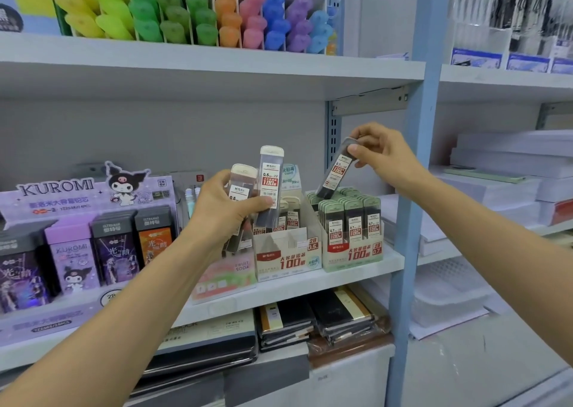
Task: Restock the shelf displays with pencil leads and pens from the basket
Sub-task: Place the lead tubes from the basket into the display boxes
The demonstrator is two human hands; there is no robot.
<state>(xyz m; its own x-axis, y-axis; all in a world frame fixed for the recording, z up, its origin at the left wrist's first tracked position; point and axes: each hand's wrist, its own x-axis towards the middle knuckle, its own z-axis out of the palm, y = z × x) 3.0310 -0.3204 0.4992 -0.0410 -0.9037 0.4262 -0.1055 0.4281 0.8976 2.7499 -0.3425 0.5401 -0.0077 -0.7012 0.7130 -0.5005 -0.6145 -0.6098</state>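
I stand before a white metal shop shelf (341,271) with a grey back wall. My right hand (384,155) pinches a dark transparent lead tube marked 0.7 (336,174) by its upper end, between the thumb and the curled fingers. The tube is tilted, with its top toward the right. Its lower end reaches the back left corner of the beige cardboard display box marked 0.7 (353,253), where rows of the same tubes stand upright. I cannot tell if the end touches them.

My left hand (223,211) is curled around a bunch of lead tubes marked 0.5 (269,186). Two cream caps rise above my fingers, and dark ends come out below the palm. How many tubes are in the bunch I cannot tell. This hand is just in front of the left side of the beige cardboard display box marked 0.5 (285,256), which stands just beside the 0.7 box on the same shelf.

Below my left wrist is a pink box printed FRUIT SODA (226,279), partly hidden. Further left stands a purple Kuromi lead display (71,195). On the shelf above, coloured highlighters (186,12) fill white compartments. On the shelf below lie black and brown notebooks (310,319). To the right, behind a blue upright post (415,158), are stacks of white paper (502,170).
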